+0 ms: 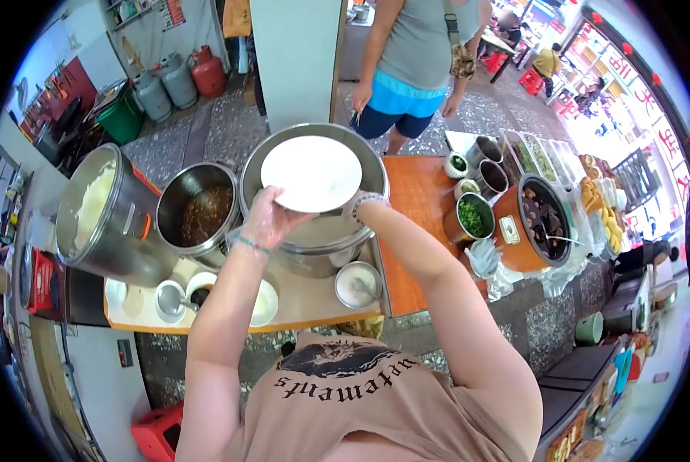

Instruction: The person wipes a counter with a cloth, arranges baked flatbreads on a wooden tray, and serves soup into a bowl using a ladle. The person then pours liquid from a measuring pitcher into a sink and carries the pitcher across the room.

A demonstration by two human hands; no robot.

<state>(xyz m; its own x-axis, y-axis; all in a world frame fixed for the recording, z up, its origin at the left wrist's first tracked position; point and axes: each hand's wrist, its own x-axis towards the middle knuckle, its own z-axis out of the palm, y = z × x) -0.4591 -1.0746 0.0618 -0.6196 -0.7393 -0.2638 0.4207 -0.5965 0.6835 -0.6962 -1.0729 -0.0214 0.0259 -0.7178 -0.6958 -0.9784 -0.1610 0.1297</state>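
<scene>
Both of my hands are at the rim of a round white plate (312,174), which is above a large steel pot (380,173). My left hand (272,218), in a clear plastic glove, is closed on the plate's near left edge. At its near right edge is my right hand (356,206), also gloved; it appears closed on the rim, though most of its fingers are hidden. Pale liquid shows in the pot below the plate. A smaller steel pot (199,208) with brown broth stands to the left.
A tall steel pot (91,208) stands far left. Near the counter edge are a ladle (174,302) in a bowl and a white container (358,284) with a spoon. Chopped greens (474,215) and a dark pot (544,219) stand right. A person (422,61) stands across the counter.
</scene>
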